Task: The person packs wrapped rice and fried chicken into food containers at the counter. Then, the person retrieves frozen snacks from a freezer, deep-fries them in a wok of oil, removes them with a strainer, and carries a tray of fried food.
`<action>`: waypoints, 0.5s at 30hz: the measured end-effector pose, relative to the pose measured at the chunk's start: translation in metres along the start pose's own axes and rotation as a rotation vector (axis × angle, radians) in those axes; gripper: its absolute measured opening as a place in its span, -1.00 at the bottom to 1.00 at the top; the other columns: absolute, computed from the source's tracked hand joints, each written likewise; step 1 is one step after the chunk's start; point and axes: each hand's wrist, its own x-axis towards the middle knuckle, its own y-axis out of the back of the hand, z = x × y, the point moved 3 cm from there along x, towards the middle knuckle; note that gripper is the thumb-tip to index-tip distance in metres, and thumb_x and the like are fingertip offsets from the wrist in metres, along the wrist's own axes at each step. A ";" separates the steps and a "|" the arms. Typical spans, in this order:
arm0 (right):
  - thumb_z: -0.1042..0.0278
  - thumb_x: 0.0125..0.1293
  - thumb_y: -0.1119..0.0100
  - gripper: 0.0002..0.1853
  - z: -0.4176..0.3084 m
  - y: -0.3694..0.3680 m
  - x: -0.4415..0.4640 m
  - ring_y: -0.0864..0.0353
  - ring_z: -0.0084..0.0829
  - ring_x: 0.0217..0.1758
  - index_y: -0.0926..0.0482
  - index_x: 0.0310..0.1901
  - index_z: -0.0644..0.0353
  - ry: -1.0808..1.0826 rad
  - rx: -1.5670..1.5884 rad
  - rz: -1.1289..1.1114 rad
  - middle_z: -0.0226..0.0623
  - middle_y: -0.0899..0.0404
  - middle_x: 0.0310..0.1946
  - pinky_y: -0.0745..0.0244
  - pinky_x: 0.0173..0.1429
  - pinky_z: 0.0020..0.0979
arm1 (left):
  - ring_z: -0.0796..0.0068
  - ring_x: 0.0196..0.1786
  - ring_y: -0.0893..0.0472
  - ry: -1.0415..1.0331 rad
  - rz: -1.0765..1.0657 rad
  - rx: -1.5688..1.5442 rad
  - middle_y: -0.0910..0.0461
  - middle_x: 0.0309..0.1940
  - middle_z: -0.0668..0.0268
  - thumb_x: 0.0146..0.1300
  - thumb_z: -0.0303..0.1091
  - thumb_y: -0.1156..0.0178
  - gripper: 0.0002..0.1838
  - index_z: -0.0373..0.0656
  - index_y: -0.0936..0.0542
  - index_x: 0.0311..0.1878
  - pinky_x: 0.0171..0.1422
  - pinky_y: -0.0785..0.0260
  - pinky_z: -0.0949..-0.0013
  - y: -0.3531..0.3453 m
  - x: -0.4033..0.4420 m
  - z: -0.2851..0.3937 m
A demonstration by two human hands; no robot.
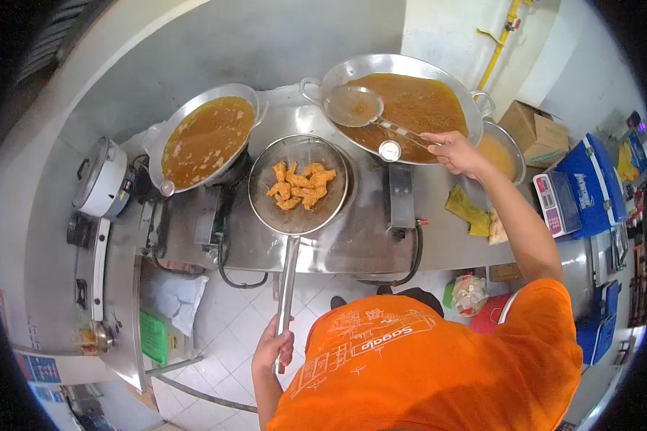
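Observation:
My left hand (273,346) is closed around the long metal handle of a large round mesh strainer (288,269). Several golden-brown fried chicken pieces (302,187) lie in its mesh, over the steel counter between two woks. My right hand (454,152) grips the handle of a smaller mesh skimmer (354,105). That skimmer's round head is over the left side of the right wok (343,73), which holds brown, bubbling oil. Whether the head touches the oil, I cannot tell. The left wok (155,154) also holds brown oil, with pale foam patches on top.
Round dials (389,151) sit at both wok rims. A bowl of yellowish liquid (516,147), a cardboard box (533,134), a scale (550,205) and a blue cooler (589,187) stand to the right. At left is a white lidded pot (102,179). Hoses (226,266) hang along the counter's front.

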 end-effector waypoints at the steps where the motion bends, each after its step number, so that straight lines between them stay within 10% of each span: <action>1: 0.35 0.53 -0.18 -0.39 -0.005 -0.004 -0.002 -0.05 -0.72 -0.64 -0.33 0.56 0.08 0.022 -0.032 -0.003 -0.66 -0.23 -0.61 0.06 -0.58 -0.51 | 0.59 -0.80 -0.23 0.005 0.002 -0.004 -0.29 -0.66 0.41 0.42 -0.29 -0.26 -0.53 -0.10 -0.37 0.31 -0.76 -0.10 0.46 0.006 -0.009 -0.005; 7: 0.50 0.42 -0.17 -0.31 -0.021 -0.072 -0.043 -0.47 -0.18 -0.58 -0.30 0.57 0.10 0.631 -0.863 0.232 -0.15 -0.57 -0.55 -0.44 -0.40 -0.18 | 0.61 -0.79 -0.24 -0.014 -0.013 -0.056 -0.28 -0.66 0.42 0.36 -0.30 -0.36 -0.47 -0.11 -0.38 0.31 -0.76 -0.07 0.46 0.027 -0.046 -0.034; 11: 0.44 0.35 -0.13 -0.33 0.009 -0.149 -0.057 -0.76 0.16 -0.25 -0.34 0.53 0.08 0.360 -1.215 0.130 0.06 -0.72 -0.33 -0.68 -0.16 0.02 | 0.62 -0.79 -0.24 -0.007 -0.041 -0.119 -0.29 -0.65 0.43 0.33 -0.29 -0.40 -0.44 -0.10 -0.38 0.31 -0.77 -0.07 0.48 0.042 -0.048 -0.050; 15: 0.37 0.38 -0.12 -0.45 0.106 -0.206 0.000 -0.75 0.17 -0.12 -0.48 0.42 0.12 0.341 -0.869 0.138 0.14 -0.74 -0.19 -0.67 -0.08 0.05 | 0.64 -0.78 -0.25 -0.039 -0.006 -0.131 -0.30 -0.62 0.43 0.32 -0.33 -0.41 -0.43 -0.05 -0.38 0.33 -0.77 -0.08 0.51 0.044 -0.037 -0.039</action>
